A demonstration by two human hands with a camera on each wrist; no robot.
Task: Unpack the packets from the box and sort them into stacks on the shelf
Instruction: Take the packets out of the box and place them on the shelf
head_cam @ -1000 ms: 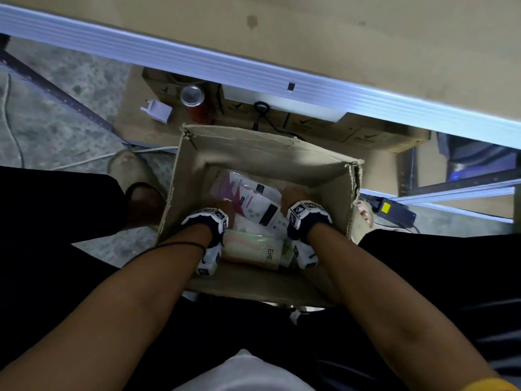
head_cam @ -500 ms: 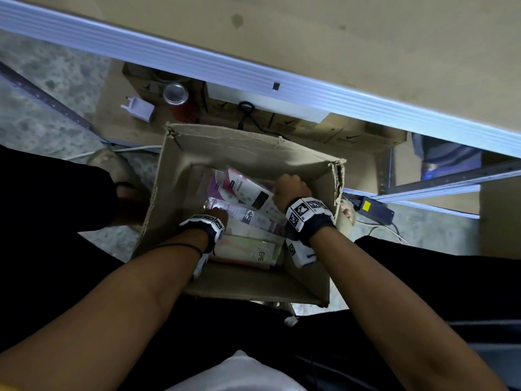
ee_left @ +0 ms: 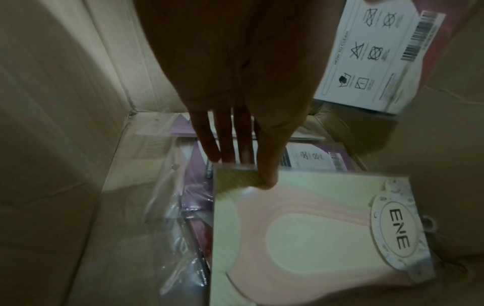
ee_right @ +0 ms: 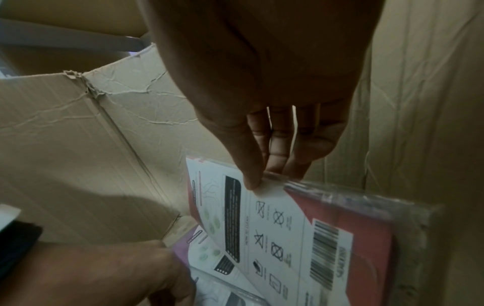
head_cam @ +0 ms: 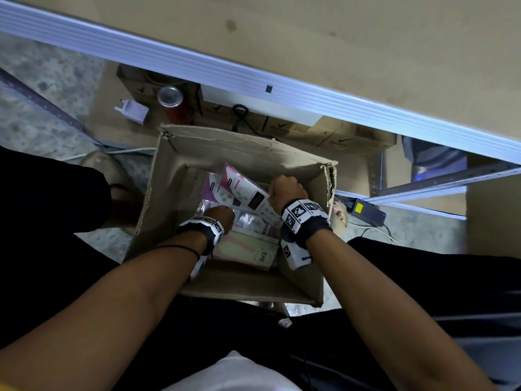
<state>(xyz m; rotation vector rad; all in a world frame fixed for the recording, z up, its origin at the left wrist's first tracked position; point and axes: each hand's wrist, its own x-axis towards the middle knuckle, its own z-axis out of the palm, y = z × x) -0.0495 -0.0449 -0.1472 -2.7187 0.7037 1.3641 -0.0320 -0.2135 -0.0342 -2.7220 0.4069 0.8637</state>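
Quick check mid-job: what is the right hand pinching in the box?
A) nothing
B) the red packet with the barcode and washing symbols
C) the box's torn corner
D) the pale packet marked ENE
B: in the right wrist view the right hand pinches the top edge of the red packet with thumb and fingers; the ENE packet lies by the left hand.

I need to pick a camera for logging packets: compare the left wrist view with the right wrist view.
Left wrist only: the left hand pinching the corner of the pastel ENE packet, with purple packets beneath. Right wrist only: the right hand pinching the red packet, and the box's torn corner. Both show the red packet's care-symbol label and the box walls.
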